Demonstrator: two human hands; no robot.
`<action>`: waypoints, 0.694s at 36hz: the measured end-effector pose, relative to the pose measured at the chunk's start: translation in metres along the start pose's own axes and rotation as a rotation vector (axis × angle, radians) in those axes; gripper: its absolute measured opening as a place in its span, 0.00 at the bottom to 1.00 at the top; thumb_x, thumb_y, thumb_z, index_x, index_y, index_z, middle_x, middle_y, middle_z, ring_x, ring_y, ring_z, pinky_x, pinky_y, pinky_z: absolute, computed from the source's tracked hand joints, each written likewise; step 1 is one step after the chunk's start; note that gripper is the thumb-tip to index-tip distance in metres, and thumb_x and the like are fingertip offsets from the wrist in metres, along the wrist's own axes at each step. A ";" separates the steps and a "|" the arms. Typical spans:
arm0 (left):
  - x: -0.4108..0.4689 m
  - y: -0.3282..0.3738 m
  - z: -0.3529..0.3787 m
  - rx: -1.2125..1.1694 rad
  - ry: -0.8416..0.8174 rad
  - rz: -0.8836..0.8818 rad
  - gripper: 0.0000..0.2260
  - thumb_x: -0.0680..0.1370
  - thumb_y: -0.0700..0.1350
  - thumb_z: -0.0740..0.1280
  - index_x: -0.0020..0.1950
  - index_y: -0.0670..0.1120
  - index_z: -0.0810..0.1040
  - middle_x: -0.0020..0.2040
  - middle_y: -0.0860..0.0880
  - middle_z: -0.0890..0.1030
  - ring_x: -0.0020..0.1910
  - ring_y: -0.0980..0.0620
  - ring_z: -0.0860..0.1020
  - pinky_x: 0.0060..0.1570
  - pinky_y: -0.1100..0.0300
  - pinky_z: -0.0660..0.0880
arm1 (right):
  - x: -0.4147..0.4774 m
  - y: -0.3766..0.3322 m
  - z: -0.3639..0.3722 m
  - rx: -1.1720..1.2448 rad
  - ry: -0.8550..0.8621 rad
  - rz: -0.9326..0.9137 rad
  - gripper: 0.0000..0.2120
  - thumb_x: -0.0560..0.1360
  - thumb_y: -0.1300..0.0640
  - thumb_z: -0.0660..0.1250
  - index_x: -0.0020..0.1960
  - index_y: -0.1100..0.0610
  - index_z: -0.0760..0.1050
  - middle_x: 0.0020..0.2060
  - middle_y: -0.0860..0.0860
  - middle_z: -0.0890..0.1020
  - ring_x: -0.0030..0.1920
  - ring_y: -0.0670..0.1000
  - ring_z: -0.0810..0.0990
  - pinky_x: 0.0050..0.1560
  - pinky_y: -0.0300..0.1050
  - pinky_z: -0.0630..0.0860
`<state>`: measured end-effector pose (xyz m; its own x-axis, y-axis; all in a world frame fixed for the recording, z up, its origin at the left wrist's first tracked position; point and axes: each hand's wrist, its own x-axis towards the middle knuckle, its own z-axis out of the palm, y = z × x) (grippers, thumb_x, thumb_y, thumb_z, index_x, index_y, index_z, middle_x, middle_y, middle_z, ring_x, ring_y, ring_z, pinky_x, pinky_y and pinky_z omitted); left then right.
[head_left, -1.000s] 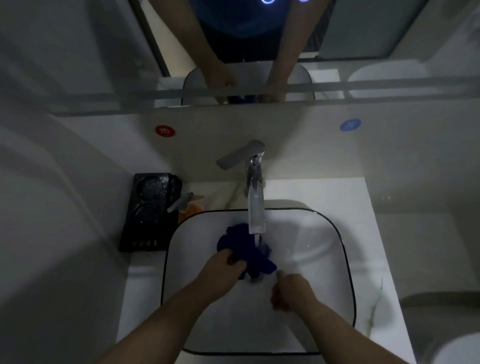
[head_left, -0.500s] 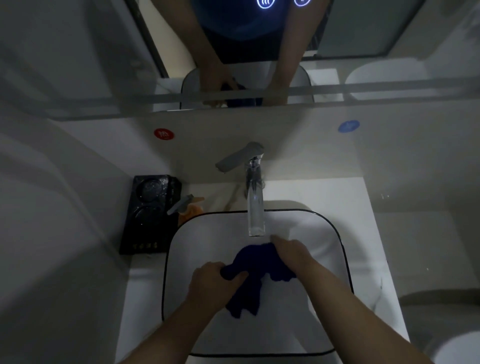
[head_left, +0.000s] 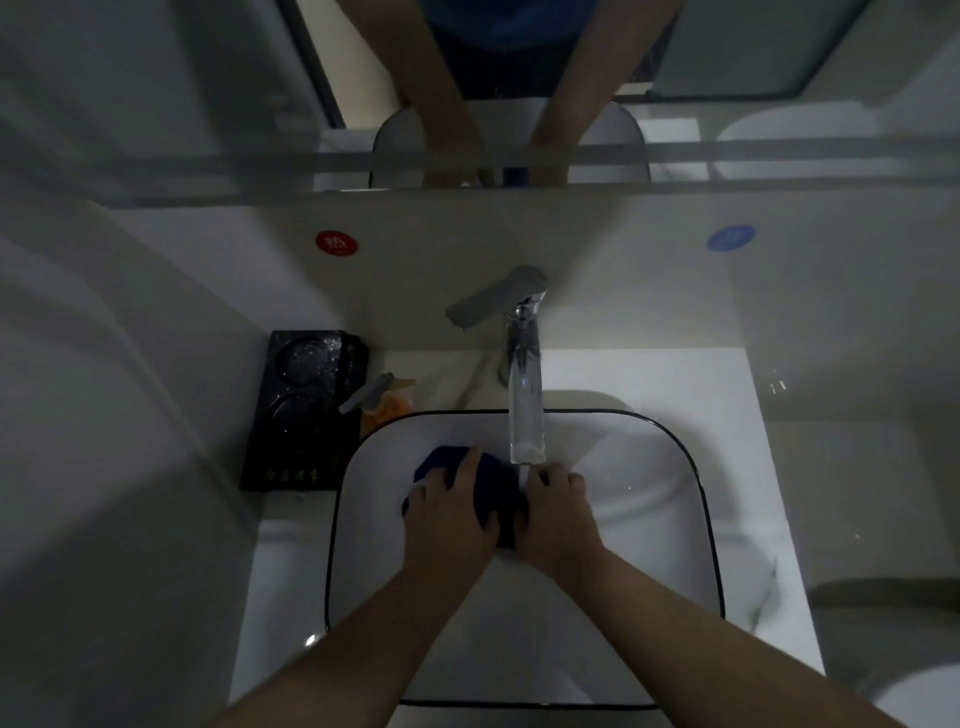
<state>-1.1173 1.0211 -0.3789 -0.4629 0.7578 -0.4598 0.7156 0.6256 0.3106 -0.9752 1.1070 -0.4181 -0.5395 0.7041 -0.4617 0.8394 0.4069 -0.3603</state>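
Observation:
A dark blue cloth (head_left: 493, 488) is bunched up between both my hands inside the white basin (head_left: 649, 499), just under the spout of the chrome tap (head_left: 524, 405). My left hand (head_left: 452, 514) lies over the cloth's left side with fingers curled round it. My right hand (head_left: 558, 512) grips the cloth's right side, directly below the spout. A thin stream of water falls onto the cloth by my right fingers. Most of the cloth is hidden by my hands.
A black tray (head_left: 304, 410) stands on the counter left of the basin, with an orange item and a grey handle (head_left: 382, 397) beside it. A mirror (head_left: 519, 93) runs along the back wall. Red (head_left: 336, 242) and blue (head_left: 731, 238) round stickers mark the wall.
Both hands moved up and together under the spout, bunching the cloth that hung loose half a second ago. The right hand shifted from the cloth's top to its right side.

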 end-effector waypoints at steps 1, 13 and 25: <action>0.007 0.000 0.001 0.000 -0.034 -0.006 0.32 0.82 0.54 0.67 0.85 0.55 0.61 0.77 0.43 0.71 0.71 0.40 0.74 0.70 0.46 0.75 | 0.004 0.000 0.001 0.113 -0.016 0.041 0.21 0.78 0.51 0.68 0.68 0.61 0.76 0.60 0.62 0.78 0.58 0.66 0.79 0.53 0.52 0.75; 0.051 0.039 -0.008 -1.076 -0.424 -0.459 0.13 0.84 0.51 0.67 0.63 0.46 0.84 0.59 0.43 0.85 0.56 0.43 0.84 0.65 0.48 0.81 | 0.037 -0.013 -0.045 1.363 -0.103 0.725 0.17 0.82 0.46 0.62 0.59 0.57 0.82 0.56 0.61 0.85 0.59 0.64 0.84 0.67 0.61 0.80; 0.056 0.076 0.014 -1.145 -0.256 -0.518 0.04 0.83 0.43 0.70 0.50 0.45 0.81 0.52 0.40 0.85 0.56 0.35 0.85 0.59 0.39 0.84 | 0.027 0.039 -0.041 1.234 -0.055 0.739 0.16 0.81 0.43 0.68 0.63 0.52 0.84 0.48 0.53 0.90 0.52 0.57 0.87 0.50 0.48 0.83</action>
<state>-1.0819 1.1086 -0.3933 -0.3466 0.4021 -0.8475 -0.4317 0.7337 0.5247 -0.9543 1.1655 -0.4111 -0.0394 0.4930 -0.8692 0.3456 -0.8094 -0.4747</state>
